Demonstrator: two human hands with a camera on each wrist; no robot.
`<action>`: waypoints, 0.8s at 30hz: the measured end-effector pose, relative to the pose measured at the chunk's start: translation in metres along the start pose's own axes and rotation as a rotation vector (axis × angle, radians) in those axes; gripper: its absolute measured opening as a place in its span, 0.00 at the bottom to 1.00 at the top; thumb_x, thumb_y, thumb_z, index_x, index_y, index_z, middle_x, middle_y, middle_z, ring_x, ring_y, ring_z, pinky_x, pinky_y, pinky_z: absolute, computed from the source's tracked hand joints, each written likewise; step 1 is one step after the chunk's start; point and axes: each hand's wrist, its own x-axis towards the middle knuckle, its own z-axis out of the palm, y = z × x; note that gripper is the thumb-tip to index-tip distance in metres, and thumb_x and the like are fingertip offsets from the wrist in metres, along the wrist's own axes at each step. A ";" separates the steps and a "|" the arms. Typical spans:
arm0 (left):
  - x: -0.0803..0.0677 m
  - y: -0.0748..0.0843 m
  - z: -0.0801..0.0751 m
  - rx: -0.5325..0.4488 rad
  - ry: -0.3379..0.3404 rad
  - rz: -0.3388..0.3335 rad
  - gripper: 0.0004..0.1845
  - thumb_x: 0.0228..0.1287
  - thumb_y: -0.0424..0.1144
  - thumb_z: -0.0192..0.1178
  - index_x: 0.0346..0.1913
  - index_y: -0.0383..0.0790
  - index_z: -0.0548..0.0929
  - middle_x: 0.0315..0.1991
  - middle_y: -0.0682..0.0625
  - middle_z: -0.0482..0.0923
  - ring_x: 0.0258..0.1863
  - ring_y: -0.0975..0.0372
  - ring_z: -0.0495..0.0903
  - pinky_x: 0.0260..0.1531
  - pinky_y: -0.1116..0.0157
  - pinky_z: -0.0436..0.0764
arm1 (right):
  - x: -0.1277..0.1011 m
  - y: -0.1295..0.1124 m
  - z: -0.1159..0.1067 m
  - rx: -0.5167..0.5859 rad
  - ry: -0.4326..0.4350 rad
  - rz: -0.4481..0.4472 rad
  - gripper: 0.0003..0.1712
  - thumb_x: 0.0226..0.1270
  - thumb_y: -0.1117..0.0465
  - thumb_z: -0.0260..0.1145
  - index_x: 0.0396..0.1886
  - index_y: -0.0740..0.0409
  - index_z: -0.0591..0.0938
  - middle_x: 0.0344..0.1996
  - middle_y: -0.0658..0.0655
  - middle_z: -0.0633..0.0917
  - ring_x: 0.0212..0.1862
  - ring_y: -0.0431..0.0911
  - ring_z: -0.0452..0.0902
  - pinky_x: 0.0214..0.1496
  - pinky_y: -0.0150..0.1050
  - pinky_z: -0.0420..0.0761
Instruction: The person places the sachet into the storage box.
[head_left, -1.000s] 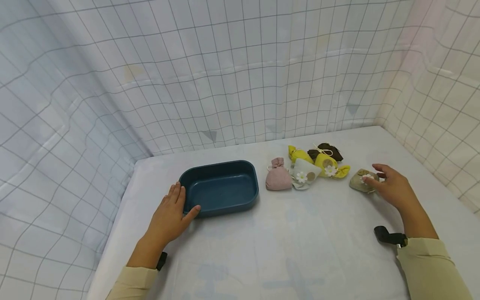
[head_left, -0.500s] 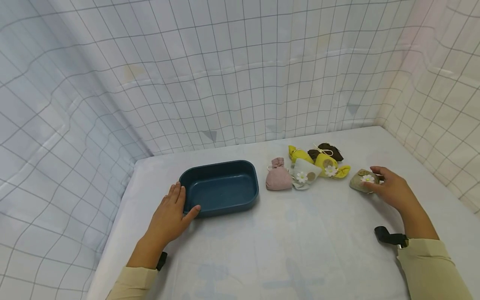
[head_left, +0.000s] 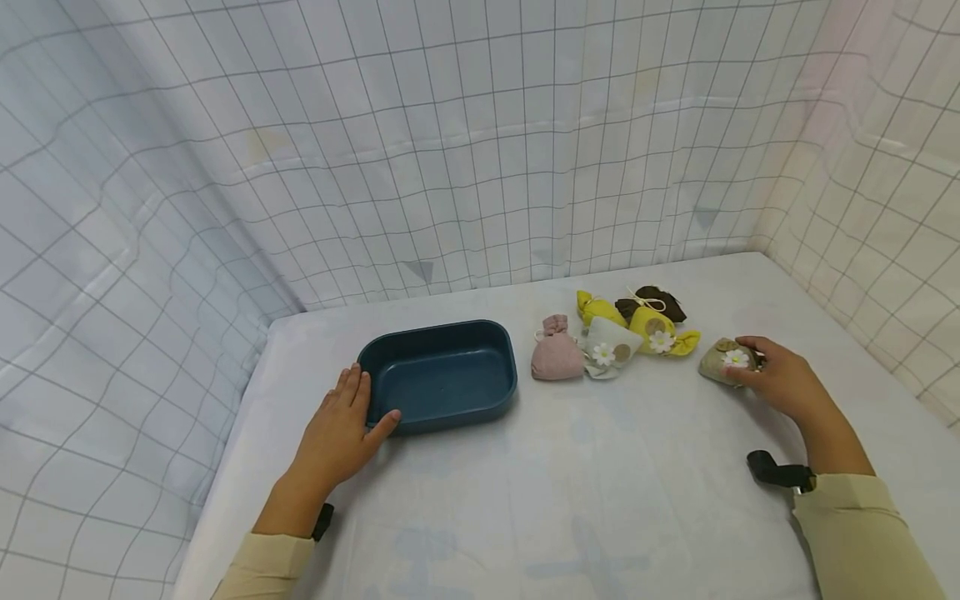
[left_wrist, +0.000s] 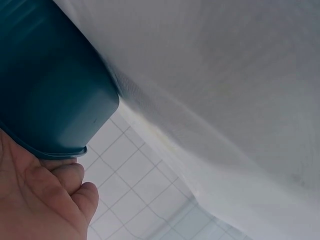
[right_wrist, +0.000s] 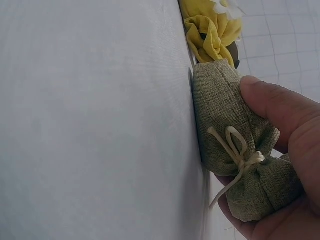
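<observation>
My right hand (head_left: 776, 379) grips a small olive-green cloth pouch (head_left: 720, 360) (right_wrist: 235, 165) tied with a cream string, lying on the white table at the right; thumb and fingers (right_wrist: 280, 107) curl round it. My left hand (head_left: 341, 429) rests flat against the near left corner of a dark blue tray (head_left: 438, 375) (left_wrist: 45, 85), fingers straight and thumb along its front wall. Between tray and right hand lie a pink pouch (head_left: 556, 354), a pale pouch with a daisy (head_left: 609, 348), a yellow pouch (head_left: 651, 327) (right_wrist: 212, 32) and a brown pouch (head_left: 658, 302).
The table (head_left: 585, 492) wears a white cloth and is walled by grid-patterned white curtains (head_left: 450, 142) at the back, left and right. The table's left edge (head_left: 225, 467) runs just beside my left hand.
My right hand has closed round the olive-green pouch, which it only touched a second ago. The left hand and tray have not moved.
</observation>
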 end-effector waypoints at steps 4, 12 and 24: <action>0.000 0.000 0.000 0.002 0.000 0.003 0.51 0.72 0.66 0.47 0.75 0.22 0.51 0.77 0.31 0.43 0.76 0.41 0.43 0.70 0.41 0.51 | -0.001 0.000 0.000 -0.002 0.021 0.014 0.46 0.68 0.41 0.65 0.72 0.68 0.63 0.62 0.79 0.68 0.59 0.72 0.65 0.53 0.68 0.69; 0.000 0.002 -0.001 -0.003 -0.005 -0.002 0.51 0.72 0.66 0.47 0.75 0.22 0.51 0.77 0.31 0.43 0.76 0.41 0.43 0.70 0.40 0.51 | -0.001 -0.003 0.001 0.037 0.062 0.013 0.42 0.68 0.39 0.64 0.68 0.65 0.68 0.58 0.75 0.72 0.55 0.68 0.68 0.47 0.61 0.73; 0.000 0.001 -0.001 -0.007 -0.008 -0.002 0.51 0.73 0.66 0.47 0.75 0.22 0.50 0.77 0.30 0.43 0.76 0.40 0.43 0.70 0.40 0.51 | 0.002 -0.014 -0.001 -0.008 0.074 -0.057 0.43 0.68 0.37 0.64 0.67 0.66 0.70 0.62 0.78 0.71 0.59 0.70 0.67 0.51 0.66 0.71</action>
